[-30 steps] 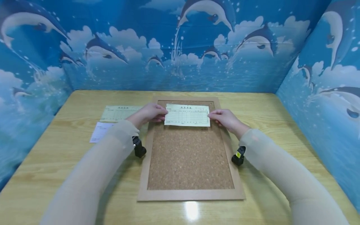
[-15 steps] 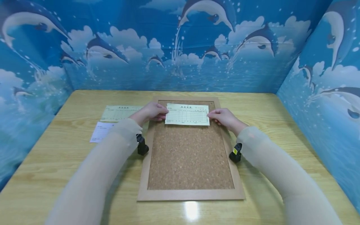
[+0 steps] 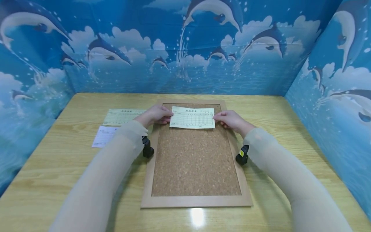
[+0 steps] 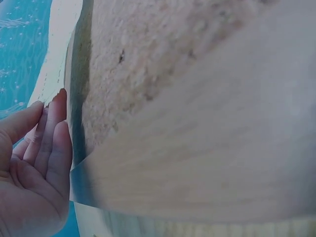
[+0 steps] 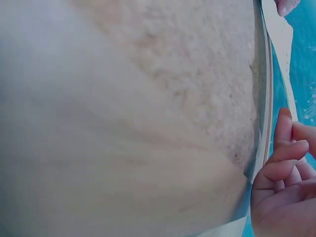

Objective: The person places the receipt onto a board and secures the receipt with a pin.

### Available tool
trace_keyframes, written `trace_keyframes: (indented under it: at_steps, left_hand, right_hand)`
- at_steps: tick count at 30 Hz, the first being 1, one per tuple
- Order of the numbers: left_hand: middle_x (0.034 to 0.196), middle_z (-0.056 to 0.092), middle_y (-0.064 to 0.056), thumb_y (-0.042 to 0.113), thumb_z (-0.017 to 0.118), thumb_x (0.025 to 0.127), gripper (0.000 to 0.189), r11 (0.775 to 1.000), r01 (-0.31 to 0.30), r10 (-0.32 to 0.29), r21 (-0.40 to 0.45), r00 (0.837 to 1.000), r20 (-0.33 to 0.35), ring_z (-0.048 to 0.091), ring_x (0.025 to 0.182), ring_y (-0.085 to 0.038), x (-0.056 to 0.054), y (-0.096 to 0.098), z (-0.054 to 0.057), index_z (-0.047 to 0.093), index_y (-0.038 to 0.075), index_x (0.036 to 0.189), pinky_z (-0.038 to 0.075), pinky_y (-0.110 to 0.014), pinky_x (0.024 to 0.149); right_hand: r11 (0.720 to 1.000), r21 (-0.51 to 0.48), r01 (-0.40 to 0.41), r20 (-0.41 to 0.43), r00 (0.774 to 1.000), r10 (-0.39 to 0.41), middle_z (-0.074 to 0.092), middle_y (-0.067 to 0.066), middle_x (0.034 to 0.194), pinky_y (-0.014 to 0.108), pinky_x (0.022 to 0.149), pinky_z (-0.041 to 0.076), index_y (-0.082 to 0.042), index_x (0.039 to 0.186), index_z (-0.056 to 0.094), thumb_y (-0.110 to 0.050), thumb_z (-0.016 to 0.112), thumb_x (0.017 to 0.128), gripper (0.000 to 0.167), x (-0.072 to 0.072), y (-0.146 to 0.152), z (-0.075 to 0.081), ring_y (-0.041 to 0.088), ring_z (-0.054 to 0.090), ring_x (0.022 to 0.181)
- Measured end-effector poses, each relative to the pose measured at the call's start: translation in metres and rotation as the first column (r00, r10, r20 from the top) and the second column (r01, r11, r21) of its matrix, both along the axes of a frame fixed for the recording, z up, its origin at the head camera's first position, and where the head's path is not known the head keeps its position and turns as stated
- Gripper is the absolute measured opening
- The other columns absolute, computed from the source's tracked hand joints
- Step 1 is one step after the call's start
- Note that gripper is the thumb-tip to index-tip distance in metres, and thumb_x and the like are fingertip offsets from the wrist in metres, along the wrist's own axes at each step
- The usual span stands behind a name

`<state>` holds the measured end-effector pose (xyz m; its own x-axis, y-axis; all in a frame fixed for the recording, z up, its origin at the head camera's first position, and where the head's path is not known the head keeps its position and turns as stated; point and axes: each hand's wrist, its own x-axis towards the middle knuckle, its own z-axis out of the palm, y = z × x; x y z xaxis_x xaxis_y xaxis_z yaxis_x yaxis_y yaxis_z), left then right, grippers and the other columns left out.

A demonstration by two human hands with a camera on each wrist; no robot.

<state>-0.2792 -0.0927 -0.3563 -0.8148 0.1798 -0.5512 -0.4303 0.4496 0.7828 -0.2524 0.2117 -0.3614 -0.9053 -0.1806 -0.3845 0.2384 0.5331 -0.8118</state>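
A pale green printed form (image 3: 192, 118) is held at its two short sides over the upper part of a framed cork board (image 3: 197, 161). My left hand (image 3: 156, 115) pinches its left edge between thumb and fingers. On the other side my right hand (image 3: 232, 120) pinches the right edge the same way. In the left wrist view the slip (image 4: 58, 54) shows bright at the fingertips, a little off the cork. The right wrist view also catches the paper (image 5: 279, 37) edge-on, with a gap between it and the board.
Left of the board, another green form (image 3: 123, 116) lies on the wooden table (image 3: 66, 154), partly behind the left hand. A white slip (image 3: 103, 136) lies just in front of it, partly under the sleeve. Dolphin-print cloth (image 3: 174, 77) stands along the back and sides.
The green form has shifted very slightly away from me and to the left. Both forearms have come a little inward, and the pinch at both edges is kept.
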Motion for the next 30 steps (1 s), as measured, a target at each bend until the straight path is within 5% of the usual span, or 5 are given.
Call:
trace_keyframes:
  at_steps: [16,30]
  left_hand:
    - [0.08,0.065,-0.004,0.018,0.058,0.094,0.022,1.0,0.003,-0.003,0.012,1.0,0.006,0.062,0.065,-0.01,-0.011,0.004,-0.001,0.062,0.003,0.109,0.052,-0.026,0.062]
    - [0.082,0.064,-0.005,0.017,0.058,0.094,0.03,0.998,-0.042,0.042,0.035,0.999,0.002,0.061,0.061,-0.009,-0.013,0.007,-0.004,0.059,0.001,0.12,0.051,-0.024,0.059]
  right_hand:
    - [0.998,0.055,-0.013,0.036,0.999,0.012,0.047,-0.003,0.067,0.023,0.059,0.039,0.003,0.113,0.059,-0.024,0.052,0.097,0.032,-0.01,0.001,0.005,0.008,0.041,0.061]
    - [0.994,0.112,0.012,0.021,1.0,-0.015,0.049,-0.002,0.07,0.025,0.062,0.04,-0.001,0.114,0.06,-0.025,0.051,0.097,0.031,-0.011,-0.005,0.003,0.012,0.044,0.065]
